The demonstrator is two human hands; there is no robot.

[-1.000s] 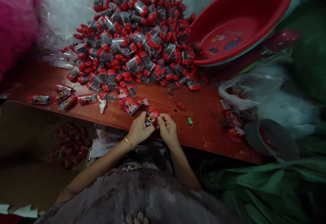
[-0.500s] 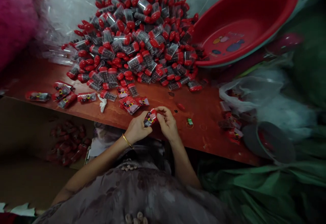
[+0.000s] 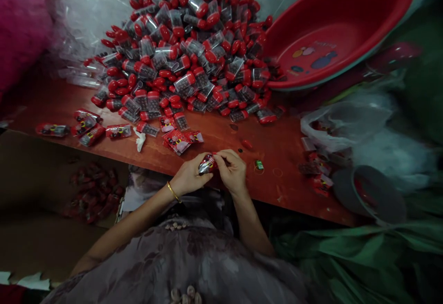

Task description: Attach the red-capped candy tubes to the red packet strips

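Note:
Just over the table's front edge, my left hand (image 3: 188, 175) grips a small red printed packet (image 3: 206, 164) between thumb and fingers. My right hand (image 3: 232, 169) pinches the packet's right end, its fingertips closed on the red wrapper. What lies inside the packet is partly hidden by the fingers. Beyond my hands rests a little stack of flat red printed wrappers (image 3: 177, 141). A heap of clear tubes with red caps and dark contents (image 3: 187, 55) rises at the back of the table.
Several wrapped packets (image 3: 88, 128) lie at left beside a white scrap (image 3: 140, 140). A red basin (image 3: 346, 27) leans at back right. Plastic bags (image 3: 346, 119) and a grey bowl (image 3: 367, 193) are at right. Below the left edge, a box holds more packets (image 3: 95, 193).
My right hand has turned and drawn slightly nearer to me, its fingers now closed on the packet's end. The packet has shifted a little right and tilted.

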